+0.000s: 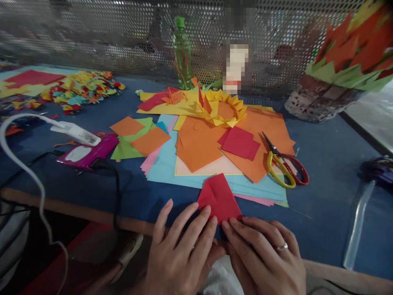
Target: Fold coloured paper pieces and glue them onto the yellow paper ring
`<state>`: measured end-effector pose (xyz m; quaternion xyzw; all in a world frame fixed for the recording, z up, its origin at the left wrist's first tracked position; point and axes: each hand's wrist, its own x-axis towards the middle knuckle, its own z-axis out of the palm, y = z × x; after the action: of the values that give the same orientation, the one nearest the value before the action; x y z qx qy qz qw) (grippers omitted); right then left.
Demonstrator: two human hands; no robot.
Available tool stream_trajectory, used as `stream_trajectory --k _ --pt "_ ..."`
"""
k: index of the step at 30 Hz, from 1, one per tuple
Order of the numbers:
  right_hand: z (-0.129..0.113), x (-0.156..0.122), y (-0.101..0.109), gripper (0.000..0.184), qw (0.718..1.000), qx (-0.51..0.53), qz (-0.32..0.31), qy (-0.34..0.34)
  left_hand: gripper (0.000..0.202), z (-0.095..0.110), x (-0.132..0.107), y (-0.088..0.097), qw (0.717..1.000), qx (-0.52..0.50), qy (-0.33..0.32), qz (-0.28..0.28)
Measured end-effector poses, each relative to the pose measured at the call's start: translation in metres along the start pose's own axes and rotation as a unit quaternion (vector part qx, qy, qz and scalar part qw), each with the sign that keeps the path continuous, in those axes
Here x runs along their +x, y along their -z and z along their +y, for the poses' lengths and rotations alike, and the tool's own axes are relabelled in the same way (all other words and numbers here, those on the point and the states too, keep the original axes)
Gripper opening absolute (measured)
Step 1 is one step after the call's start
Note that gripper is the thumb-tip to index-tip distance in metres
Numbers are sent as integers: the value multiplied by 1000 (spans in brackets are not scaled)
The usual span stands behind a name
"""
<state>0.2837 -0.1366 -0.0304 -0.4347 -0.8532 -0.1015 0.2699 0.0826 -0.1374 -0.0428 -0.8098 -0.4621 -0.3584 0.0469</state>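
A folded red paper [219, 197] lies at the near edge of the blue table [325, 164]. My left hand [181, 250] rests with fingers stretched flat, its fingertips pressing the paper's lower left part. My right hand [264, 254], with a ring on one finger, lies flat beside it, and its fingertips press the paper's lower right edge. Both hands touch each other at the middle. Just beyond the red paper lies a stack of orange, red, light blue and pink sheets [215, 151].
Yellow and red scissors [284, 164] lie right of the stack. A yellow folded paper ring [225, 108], a green bottle [181, 51], a woven basket of paper pieces [325, 96], a magenta device with cables [87, 149] and scattered coloured scraps [82, 88] are around. A metal mesh stands behind.
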Motion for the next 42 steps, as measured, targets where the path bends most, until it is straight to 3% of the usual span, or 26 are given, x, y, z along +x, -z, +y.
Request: stream_trajectory --k 3,7,10,15,18,22,26,31,34,38,42 --pt "-1 -2 2 33 999 33 12 -19 23 3 0 -2 1000 -6 21 18" --pt "7 -1 12 28 987 110 48 -102 22 5 -2 -7 999 -29 32 34" --pt "17 2 18 30 988 68 4 -136 23 5 -2 -7 998 -45 37 36" --pt "23 16 16 36 984 49 -100 -138 24 0 0 0 998 -60 26 24" --pt "19 28 14 41 983 64 -108 -133 27 -4 0 2 999 -54 -5 8" --pt "13 39 13 54 977 96 -134 -139 25 -4 -4 -3 996 -77 8 42" --pt "11 42 11 55 965 142 -134 -174 25 -4 -7 -5 995 -91 22 43" --pt "8 43 6 54 959 137 -122 -214 26 -7 -8 -1 996 -79 -9 35" --pt "9 46 7 59 949 189 -142 -210 25 -8 -9 -1 997 -72 -11 31" --pt "15 54 16 60 942 238 -184 -147 25 -9 -8 -1 997 -73 -16 32" --pt "20 58 23 49 947 233 -196 -104 26 -8 -8 2 996 -78 -15 35"
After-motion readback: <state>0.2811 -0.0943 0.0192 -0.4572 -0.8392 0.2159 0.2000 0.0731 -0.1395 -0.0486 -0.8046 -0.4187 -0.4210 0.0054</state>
